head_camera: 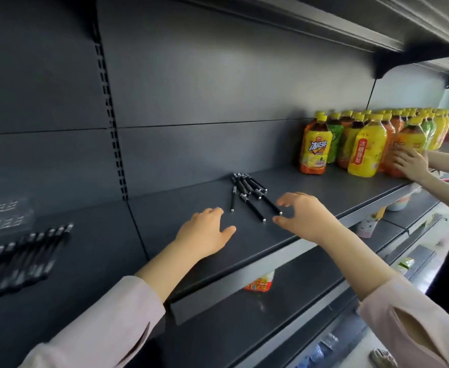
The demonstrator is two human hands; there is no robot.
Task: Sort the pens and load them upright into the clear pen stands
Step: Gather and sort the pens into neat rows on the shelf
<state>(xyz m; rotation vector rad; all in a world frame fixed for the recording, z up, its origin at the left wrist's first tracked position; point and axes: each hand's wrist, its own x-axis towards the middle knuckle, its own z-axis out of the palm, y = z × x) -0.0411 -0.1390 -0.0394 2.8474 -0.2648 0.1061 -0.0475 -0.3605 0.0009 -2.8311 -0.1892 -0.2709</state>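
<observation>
Dark grey metal shelf [313, 185], slotted back panel [218, 88]. Black pens [246, 187] heaped mid-shelf; drink bottles [315, 150] at right. Left hand [204, 232] spread, empty; right hand [301, 213] loosely curved, empty.

There is one view only, a wide-angle camera on the person's head, looking forward and down at a dark shelf [311, 187] from close by. It faces the back panel [218, 88] at a slant, so the shelf runs off rightward to the bottles [364, 147]. The left hand [204, 232] and right hand [301, 216] sit mid-frame, forearms entering from the bottom edge — the left margin is blurred.
</observation>
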